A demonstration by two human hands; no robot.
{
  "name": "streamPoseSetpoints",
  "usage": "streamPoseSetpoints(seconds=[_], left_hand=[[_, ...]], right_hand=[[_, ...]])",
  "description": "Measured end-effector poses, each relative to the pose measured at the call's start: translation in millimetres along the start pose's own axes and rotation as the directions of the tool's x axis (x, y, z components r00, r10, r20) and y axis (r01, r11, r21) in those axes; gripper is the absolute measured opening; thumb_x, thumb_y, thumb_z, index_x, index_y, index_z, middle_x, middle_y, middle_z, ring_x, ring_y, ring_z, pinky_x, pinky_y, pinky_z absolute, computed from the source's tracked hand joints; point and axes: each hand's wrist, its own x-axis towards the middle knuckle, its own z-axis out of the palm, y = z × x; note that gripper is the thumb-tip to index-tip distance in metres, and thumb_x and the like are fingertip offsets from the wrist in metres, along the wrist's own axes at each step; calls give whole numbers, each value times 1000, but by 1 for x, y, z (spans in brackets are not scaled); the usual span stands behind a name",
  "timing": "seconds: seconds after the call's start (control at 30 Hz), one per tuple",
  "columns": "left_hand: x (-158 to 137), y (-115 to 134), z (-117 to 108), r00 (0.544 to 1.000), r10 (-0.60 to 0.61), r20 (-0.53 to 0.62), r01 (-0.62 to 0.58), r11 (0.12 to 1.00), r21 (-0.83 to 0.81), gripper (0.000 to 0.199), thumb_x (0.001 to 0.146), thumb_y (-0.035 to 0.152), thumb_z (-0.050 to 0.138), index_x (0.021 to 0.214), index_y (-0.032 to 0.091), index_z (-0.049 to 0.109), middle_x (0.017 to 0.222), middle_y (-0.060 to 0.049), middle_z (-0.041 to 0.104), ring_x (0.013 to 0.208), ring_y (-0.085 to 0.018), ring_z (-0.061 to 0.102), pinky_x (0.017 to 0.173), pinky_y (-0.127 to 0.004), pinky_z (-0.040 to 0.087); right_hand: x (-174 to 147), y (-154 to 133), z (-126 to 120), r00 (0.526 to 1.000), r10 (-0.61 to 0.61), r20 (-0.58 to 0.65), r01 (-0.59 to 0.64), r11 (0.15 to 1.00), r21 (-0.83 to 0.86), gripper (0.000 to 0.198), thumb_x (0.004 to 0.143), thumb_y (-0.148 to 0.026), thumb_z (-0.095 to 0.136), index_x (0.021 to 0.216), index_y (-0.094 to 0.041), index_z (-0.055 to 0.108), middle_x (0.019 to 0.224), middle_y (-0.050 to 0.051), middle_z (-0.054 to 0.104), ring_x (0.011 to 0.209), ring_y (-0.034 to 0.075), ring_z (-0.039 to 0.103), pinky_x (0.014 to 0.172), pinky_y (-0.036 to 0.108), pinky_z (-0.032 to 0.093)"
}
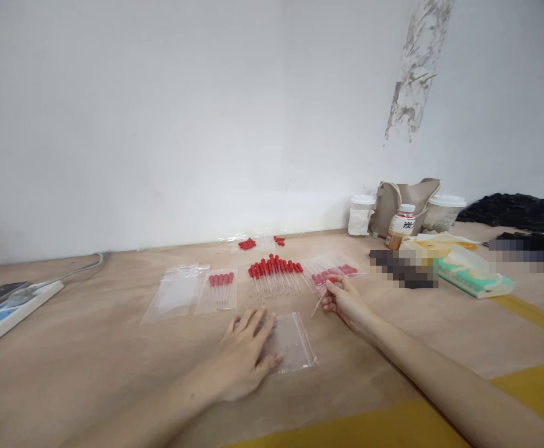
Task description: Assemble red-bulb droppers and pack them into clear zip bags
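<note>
My left hand [248, 351] lies with fingers spread on the left part of a clear zip bag [294, 342] that rests flat on the table. My right hand [346, 302] pinches a glass dropper [319, 303] near its red bulb, the thin tip slanting down toward the bag's zip edge. Beyond the hands, a fanned pile of red-bulbed droppers [275, 267] sits mid-table. To its left, a clear bag [200, 305] has several droppers in or on it. Filled bags [334, 264] overlap just past my right hand.
A stack of flat clear bags [181, 289] lies at left, near a power strip [20, 317]. Loose red bulbs [247, 244] rest by the wall. At right stand lidded cups [361, 218], a bottle [400, 227], a grey bag [428, 190] and a green tissue pack [477, 277].
</note>
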Motion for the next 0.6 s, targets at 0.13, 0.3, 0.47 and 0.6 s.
streamPoseSetpoints(seconds=[0.13, 0.3, 0.47, 0.6], left_hand=[[-13, -30, -7, 967, 243, 82, -243, 970, -8, 48, 89, 48, 26, 134, 34, 18, 143, 0, 13, 130, -24, 13, 103, -48, 13], [-17, -41, 7, 991, 131, 32, -131, 991, 3, 50, 89, 48, 27, 135, 33, 15, 143, 0, 11, 130, -22, 12, 104, -47, 14], [-14, -41, 10, 989, 144, 24, -145, 989, 12, 50, 89, 48, 27, 135, 33, 13, 143, 0, 10, 130, -22, 11, 104, -46, 14], [-14, -42, 10, 989, 147, 22, -148, 989, 10, 50, 89, 47, 27, 135, 34, 14, 143, 0, 11, 130, -23, 13, 104, -47, 14]], right_hand=[[-6, 6, 7, 996, -57, 61, 59, 998, -23, 24, 78, -28, 47, 95, -24, 31, 54, -5, 54, 43, 10, 52, 41, 22, 46], [-3, 12, 9, 981, -193, 27, 194, 978, -72, 38, 72, -41, 52, 97, -24, 30, 55, -7, 52, 42, 10, 52, 40, 23, 47], [-1, 19, 11, 968, -249, -14, 247, 965, -88, 44, 68, -46, 55, 96, -24, 29, 54, -9, 50, 44, 11, 54, 43, 26, 50], [-2, 20, 12, 973, -232, -13, 231, 971, -69, 43, 68, -44, 55, 94, -24, 28, 55, -9, 50, 45, 12, 56, 44, 27, 50]])
